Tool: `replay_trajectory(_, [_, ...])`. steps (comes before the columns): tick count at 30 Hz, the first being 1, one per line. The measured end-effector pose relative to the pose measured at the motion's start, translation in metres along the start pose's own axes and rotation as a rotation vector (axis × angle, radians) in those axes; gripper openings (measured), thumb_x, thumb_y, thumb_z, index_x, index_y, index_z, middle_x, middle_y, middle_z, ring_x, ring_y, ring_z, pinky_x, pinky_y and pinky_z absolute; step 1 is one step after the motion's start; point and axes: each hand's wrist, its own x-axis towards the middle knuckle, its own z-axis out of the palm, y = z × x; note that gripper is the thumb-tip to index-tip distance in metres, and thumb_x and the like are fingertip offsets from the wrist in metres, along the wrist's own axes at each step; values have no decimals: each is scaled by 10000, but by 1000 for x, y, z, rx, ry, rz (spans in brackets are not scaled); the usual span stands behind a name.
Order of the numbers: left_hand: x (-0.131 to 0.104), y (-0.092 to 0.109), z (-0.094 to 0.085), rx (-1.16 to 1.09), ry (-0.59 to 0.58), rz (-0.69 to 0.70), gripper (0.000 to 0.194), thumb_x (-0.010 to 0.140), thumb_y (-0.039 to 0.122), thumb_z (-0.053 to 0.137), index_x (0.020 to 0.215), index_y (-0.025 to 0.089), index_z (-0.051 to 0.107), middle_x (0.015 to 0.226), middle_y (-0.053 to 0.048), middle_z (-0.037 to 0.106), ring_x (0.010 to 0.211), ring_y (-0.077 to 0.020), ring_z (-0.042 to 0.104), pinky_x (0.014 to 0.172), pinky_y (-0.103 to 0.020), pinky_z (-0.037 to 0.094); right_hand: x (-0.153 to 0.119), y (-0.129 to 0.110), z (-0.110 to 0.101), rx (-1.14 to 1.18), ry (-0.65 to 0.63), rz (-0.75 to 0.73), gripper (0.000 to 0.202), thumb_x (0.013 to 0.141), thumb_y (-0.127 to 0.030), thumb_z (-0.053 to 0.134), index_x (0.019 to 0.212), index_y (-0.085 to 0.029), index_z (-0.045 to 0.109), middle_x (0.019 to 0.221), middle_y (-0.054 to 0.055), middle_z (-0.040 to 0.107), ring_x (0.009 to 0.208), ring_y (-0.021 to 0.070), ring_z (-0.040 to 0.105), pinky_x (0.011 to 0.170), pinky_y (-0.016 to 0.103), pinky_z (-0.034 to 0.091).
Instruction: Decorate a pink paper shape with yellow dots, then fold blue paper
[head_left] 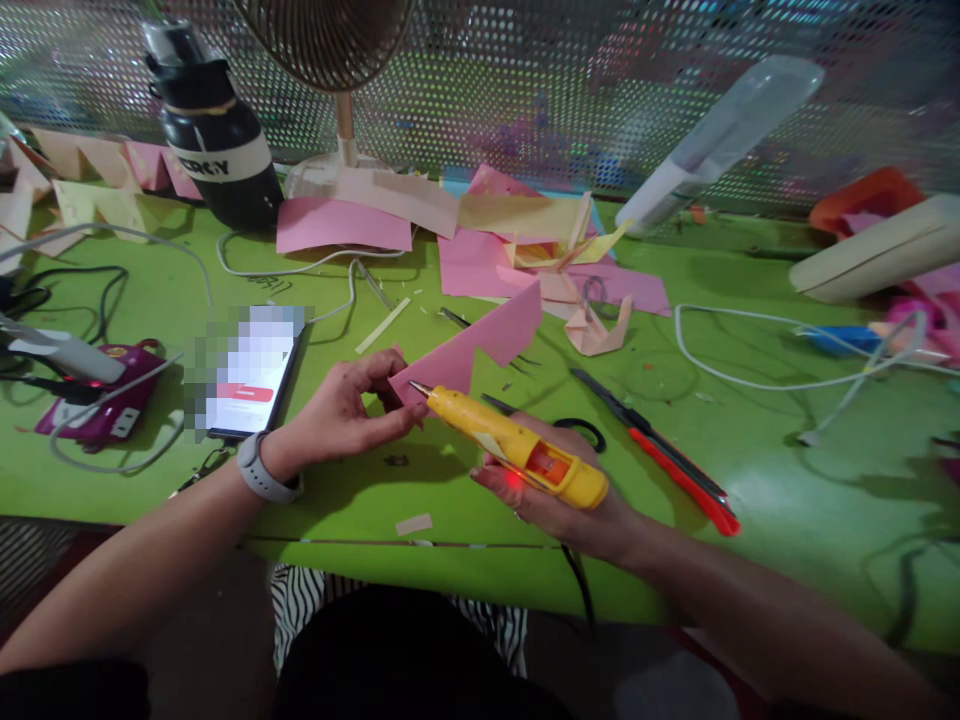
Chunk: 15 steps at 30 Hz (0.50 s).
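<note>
My left hand (360, 405), with a pale band at the wrist, pinches the left end of a folded pink paper (480, 345). The paper has a notched lower edge and is held above the green table (480, 575). Wrapped round a yellow glue gun (517, 440) is my right hand (555, 500). The gun's metal tip points left and is at the paper's left end, close to my left fingertips; whether it touches cannot be made out. A red light glows near the grip. Black-handled scissors (581, 432) lie partly hidden behind the gun.
A red cutter (682, 475) lies at the right. The phone (259, 370) and purple power strip (105, 405) are at the left. Behind are a black bottle (225, 150), a fan (345, 125), pink sheets (472, 265) and a folded paper piece (596, 325). White cables cross the table.
</note>
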Motion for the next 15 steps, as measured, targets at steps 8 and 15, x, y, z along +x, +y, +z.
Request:
replay_trajectory(8, [0, -1, -1, 6, -4, 25, 99, 814, 199, 680, 800, 162, 589, 722, 2, 610, 635, -104, 581, 592, -235, 488, 1, -2, 0, -63, 10, -22, 215, 871, -324, 653, 748, -215, 515, 613, -57, 471, 498, 79, 439, 457, 222, 364])
replay_trajectory(15, [0, 0, -2, 33, -9, 50, 102, 822, 183, 673, 791, 162, 578, 710, 17, 590, 617, -92, 578, 622, -239, 498, 4, -6, 0, -74, -1, -22, 229, 882, -328, 623, 727, -216, 499, 589, -58, 472, 475, 81, 436, 450, 227, 360])
